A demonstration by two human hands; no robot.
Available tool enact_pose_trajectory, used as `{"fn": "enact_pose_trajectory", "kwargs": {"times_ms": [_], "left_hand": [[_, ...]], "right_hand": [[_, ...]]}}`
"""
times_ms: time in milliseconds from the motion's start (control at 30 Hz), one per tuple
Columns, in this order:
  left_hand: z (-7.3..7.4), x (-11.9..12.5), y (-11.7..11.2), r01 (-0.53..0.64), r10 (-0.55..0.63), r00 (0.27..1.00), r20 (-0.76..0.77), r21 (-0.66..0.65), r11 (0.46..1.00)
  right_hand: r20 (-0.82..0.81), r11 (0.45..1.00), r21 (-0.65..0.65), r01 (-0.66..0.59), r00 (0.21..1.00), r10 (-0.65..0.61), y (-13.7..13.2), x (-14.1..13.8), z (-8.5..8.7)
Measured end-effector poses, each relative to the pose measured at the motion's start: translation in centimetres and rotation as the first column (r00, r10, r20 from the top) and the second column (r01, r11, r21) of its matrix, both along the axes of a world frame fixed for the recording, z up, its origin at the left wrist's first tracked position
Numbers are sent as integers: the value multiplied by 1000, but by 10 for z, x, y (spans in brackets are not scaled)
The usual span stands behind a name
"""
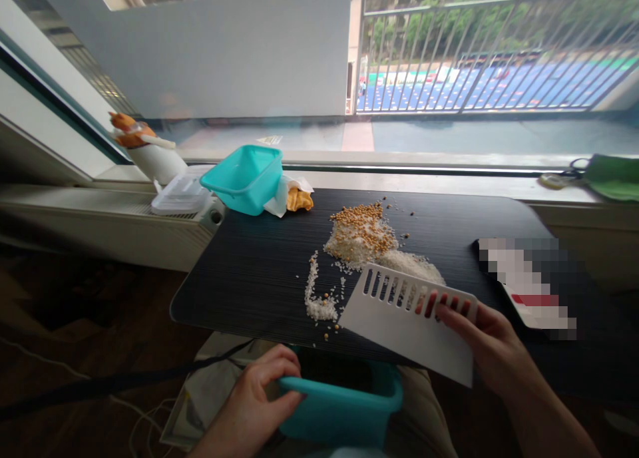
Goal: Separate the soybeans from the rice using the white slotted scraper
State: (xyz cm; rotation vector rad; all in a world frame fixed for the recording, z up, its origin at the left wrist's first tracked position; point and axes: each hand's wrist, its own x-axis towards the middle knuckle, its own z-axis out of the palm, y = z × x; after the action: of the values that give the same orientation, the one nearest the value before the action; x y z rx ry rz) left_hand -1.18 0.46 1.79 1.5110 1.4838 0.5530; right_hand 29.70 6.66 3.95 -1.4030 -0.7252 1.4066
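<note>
Slotted sheet: we held the white slotted sheet (pixel 407 335) over the black table's (pixel 244 271) near edge, partly jutting past it.
Right hand: our right hand (pixel 492 338) pinched the sheet, thumb on top, other fingers beneath and showing through the slots.
Left hand: our left hand (pixel 267 391) pinched the near teal bin's (pixel 339 411) rim between thumb and curled fingers; that bin sat below the table's near edge.
Grain heap: we saw the heap (pixel 360 235) of tan and white grains around the table's middle, with white grains (pixel 417 266) spreading from it behind the sheet.
Stray trail: we had a thin line of white grains (pixel 319 306) toward the table's near edge.
Far teal bin: we saw this bin (pixel 249 182) at the table's far left corner, a crumpled orange-brown thing (pixel 299 200) just beside it.
Green cloth: we saw it (pixel 612 177) on the sill beyond the table's far right corner.
</note>
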Motion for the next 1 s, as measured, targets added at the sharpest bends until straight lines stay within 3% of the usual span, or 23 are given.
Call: {"fn": "enact_pose_trajectory", "kwargs": {"times_ms": [567,767,1000], "left_hand": [[2,0,-1,-17,17,1000,16,2,1000],[0,1,-1,-26,26,1000,14,-3,1000],[5,-9,-2,-63,63,998,-31,-9,998]], "right_hand": [[-20,999,-2,-37,999,37,-1,-9,2],[-26,1000,-4,4,1000,-4,-2,-9,3],[48,985,63,-160,986,157,-2,-36,-1]]}}
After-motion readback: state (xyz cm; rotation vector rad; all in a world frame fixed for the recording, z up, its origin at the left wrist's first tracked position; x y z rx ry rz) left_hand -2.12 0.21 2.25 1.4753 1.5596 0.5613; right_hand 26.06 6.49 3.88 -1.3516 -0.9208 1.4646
